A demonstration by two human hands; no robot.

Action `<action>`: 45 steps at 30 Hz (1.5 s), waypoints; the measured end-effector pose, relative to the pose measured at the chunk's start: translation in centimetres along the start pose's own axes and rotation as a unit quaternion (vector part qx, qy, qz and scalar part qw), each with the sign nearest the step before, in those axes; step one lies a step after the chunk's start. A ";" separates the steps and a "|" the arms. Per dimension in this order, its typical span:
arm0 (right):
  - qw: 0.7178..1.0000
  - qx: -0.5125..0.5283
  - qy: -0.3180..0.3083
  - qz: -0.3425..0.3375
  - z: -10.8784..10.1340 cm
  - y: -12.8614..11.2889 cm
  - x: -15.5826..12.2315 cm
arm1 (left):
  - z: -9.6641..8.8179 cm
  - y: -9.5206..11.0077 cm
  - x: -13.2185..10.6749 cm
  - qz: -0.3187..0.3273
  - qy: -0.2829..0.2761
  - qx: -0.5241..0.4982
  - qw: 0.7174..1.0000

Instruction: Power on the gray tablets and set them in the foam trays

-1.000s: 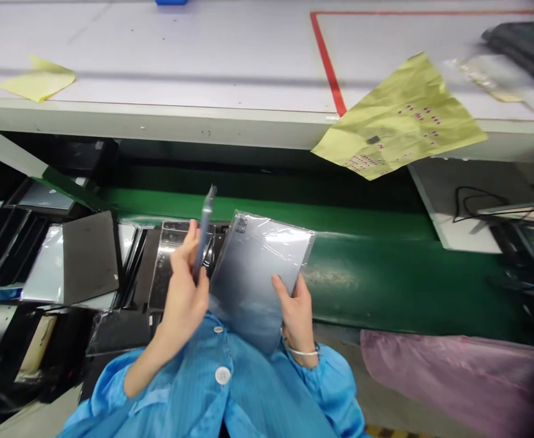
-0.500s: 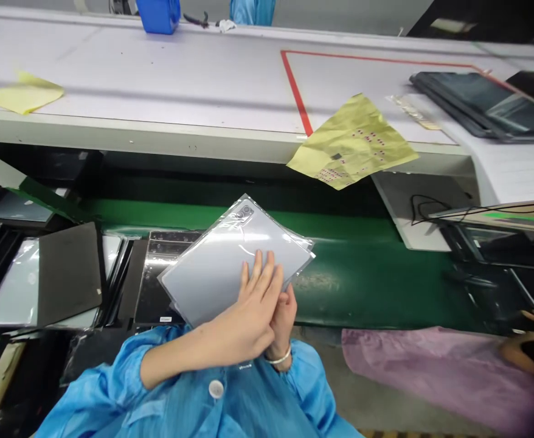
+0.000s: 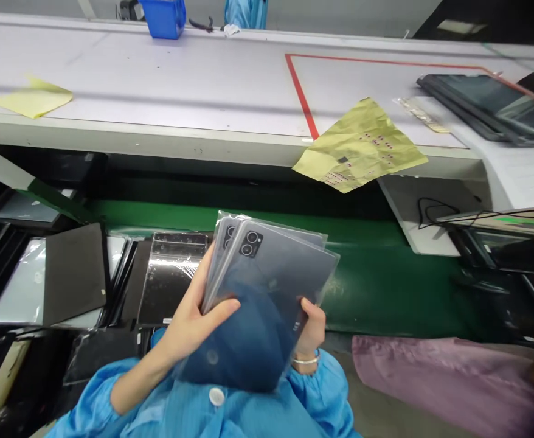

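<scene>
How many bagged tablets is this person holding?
2, both in clear bags, gripped between the left hand and right hand: a front tablet and a rear tablet behind it. Another could be hidden behind them.

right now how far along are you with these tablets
Done: the two grey tablets are already in clear plastic sleeves. In hand: both, held together by the left hand and the right hand. Left: more sleeved tablets stand in a row at the left, though I can't tell how many.
</scene>
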State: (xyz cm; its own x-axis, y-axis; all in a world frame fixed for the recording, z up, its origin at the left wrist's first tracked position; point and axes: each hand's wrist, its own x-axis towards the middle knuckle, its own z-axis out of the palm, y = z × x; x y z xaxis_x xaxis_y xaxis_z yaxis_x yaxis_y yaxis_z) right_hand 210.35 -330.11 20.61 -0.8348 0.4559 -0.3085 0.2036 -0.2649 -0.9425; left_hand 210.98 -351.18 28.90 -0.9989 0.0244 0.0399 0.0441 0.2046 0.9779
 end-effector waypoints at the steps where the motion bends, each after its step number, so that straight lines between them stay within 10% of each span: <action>1: 1.000 -0.003 0.000 0.001 -0.5 0.2 0.0 | 0.4 0.5 -0.4 0.009 0.012 0.000 1.000; 7: 0.998 0.005 -0.047 0.046 -2.6 -0.6 -1.1 | 0.9 2.6 -1.0 0.016 0.049 -0.001 0.999; 13: 0.997 0.067 -0.006 0.028 -0.2 -3.4 -2.0 | 0.2 1.8 -2.3 0.102 0.112 0.082 0.985; 19: 0.997 0.078 -0.008 -0.005 1.1 -4.1 -2.0 | -0.6 2.9 -1.9 0.193 0.049 0.132 0.971; 45: 0.986 0.164 0.027 -0.025 1.6 -4.8 -2.2 | -0.8 2.8 -2.2 0.167 0.011 0.105 0.980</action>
State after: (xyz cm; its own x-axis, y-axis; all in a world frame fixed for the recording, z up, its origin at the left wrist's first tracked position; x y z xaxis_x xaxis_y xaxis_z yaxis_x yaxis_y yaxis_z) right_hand 210.36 -331.20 25.98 -0.8089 0.5187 -0.2769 -0.0218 -0.4970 -0.8675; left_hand 213.30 -351.48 31.74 -0.9282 0.1037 0.3573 0.3686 0.3856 0.8458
